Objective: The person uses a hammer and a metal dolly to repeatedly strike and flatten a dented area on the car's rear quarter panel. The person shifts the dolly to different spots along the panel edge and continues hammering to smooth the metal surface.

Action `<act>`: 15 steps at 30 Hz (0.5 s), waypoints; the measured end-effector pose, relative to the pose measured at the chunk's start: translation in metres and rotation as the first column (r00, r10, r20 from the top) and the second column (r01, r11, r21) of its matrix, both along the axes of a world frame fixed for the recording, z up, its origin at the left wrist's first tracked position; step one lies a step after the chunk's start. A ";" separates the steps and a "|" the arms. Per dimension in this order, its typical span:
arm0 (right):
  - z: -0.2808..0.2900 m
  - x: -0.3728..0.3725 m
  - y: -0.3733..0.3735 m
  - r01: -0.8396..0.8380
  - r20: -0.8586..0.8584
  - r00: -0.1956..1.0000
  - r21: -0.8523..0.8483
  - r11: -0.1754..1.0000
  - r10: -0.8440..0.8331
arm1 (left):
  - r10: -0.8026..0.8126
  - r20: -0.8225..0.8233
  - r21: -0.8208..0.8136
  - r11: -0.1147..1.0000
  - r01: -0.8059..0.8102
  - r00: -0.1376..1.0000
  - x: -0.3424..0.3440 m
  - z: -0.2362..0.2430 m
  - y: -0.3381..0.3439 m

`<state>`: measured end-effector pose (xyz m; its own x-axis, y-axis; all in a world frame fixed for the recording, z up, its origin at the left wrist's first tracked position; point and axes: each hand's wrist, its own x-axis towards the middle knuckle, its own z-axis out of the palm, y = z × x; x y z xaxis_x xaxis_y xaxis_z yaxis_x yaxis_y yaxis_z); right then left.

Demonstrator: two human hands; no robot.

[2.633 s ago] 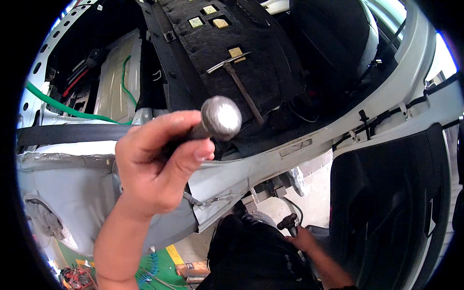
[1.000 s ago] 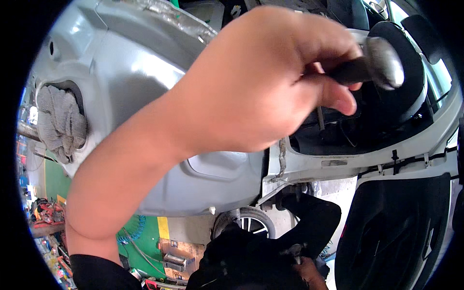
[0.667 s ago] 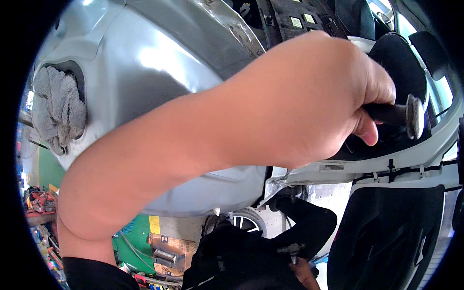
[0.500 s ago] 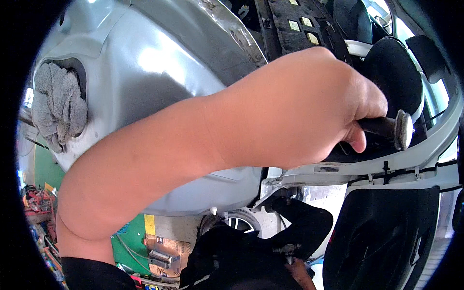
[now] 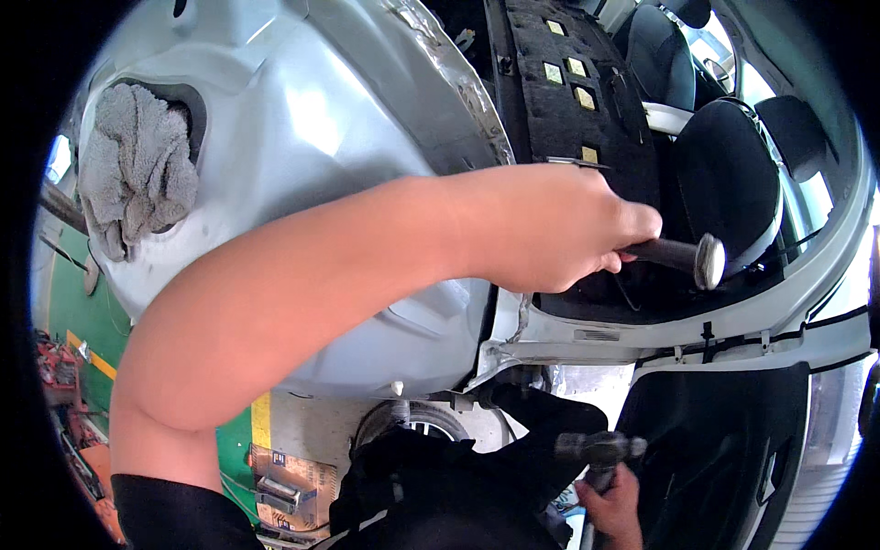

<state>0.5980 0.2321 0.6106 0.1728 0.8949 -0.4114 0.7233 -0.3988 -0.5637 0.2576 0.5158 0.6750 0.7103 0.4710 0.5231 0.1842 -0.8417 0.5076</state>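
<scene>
My left hand (image 5: 559, 229) is closed round a dark bar with a flat round metal head (image 5: 709, 261), held over the car's open rear side. The head points right; my fist hides the rest of the shaft. A thin metal strip (image 5: 577, 163) shows just beyond the fist, but I cannot tell whether it belongs to the bar. Low down, my right hand (image 5: 612, 504) grips a hammer (image 5: 600, 449) by its handle, with the dark head uppermost. The hammer is apart from the bar. Below my left forearm lies the silver car body panel (image 5: 302, 119).
A grey cloth (image 5: 142, 165) is stuffed into an opening in the panel. Black seats (image 5: 729, 174) and a dark shelf (image 5: 541, 110) fill the car's inside. An open door (image 5: 706, 431) stands at right. A wheel (image 5: 417, 422) and cardboard (image 5: 293, 486) are below.
My right hand has risen into fuller view with the hammer. My left hand, still holding the bar, has shifted left and looks smaller. The whole view has moved slightly.
</scene>
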 end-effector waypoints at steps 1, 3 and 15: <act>0.014 -0.005 0.007 -0.078 0.047 0.996 0.133 0.988 0.073 | -0.005 -0.004 0.023 1.000 0.006 1.000 0.003 -0.001 0.000; 0.038 -0.012 0.020 -0.046 0.021 0.999 0.204 0.978 0.043 | -0.001 -0.024 0.050 0.999 0.002 1.000 0.006 -0.003 0.003; 0.175 -0.078 0.119 -0.245 0.204 0.969 0.741 0.625 0.138 | 0.039 -0.034 -0.167 0.985 -0.044 0.999 0.002 0.010 0.001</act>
